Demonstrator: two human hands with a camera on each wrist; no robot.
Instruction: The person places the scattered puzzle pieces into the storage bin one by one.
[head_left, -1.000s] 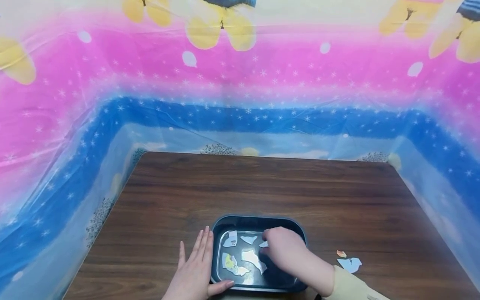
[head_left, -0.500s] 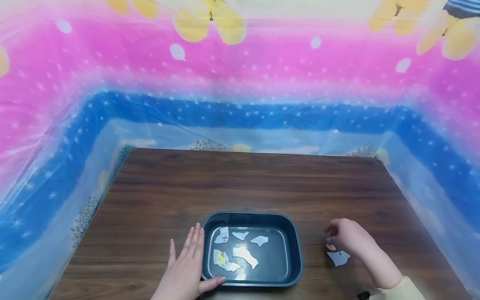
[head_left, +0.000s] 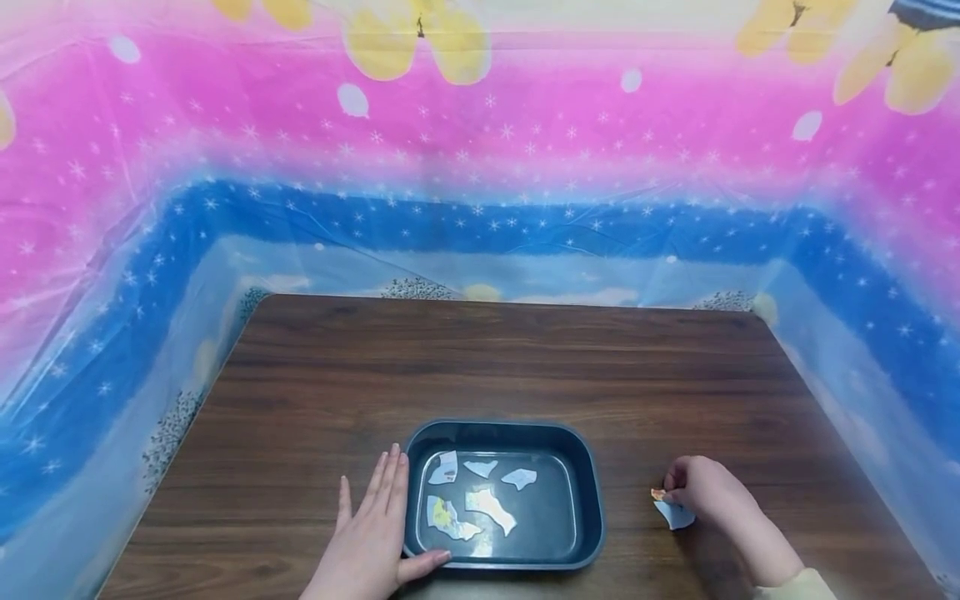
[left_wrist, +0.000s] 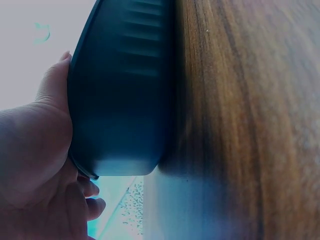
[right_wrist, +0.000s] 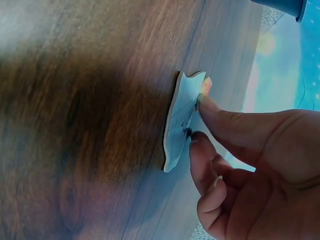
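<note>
A dark, rounded-corner tray point(head_left: 591, 508) sits on the table in the head view. My left hand point(head_left: 366, 529) rests against its left side, fingers extended along the wall and thumb by the front rim. On the tray's bottom lie several flat irregular pieces, among them a shiny one point(head_left: 491, 510) and one with yellow print point(head_left: 444, 517). To the tray's right, my right hand point(head_left: 708, 490) reaches down over a pale blue piece point(right_wrist: 181, 120) and a small orange piece point(right_wrist: 207, 84). Thumb and index finger are apart at the pale piece's edge; both pieces lie on the table.
The brown wood-grain table point(head_left: 465, 358) extends behind and to both sides of the tray. A pink and blue patterned cloth point(head_left: 480, 167) hangs around its back and sides.
My right hand has left the inside of the tray, where a small pale piece now lies uncovered, and moved right and down to the two pieces on the table. The left hand stays at the tray.
</note>
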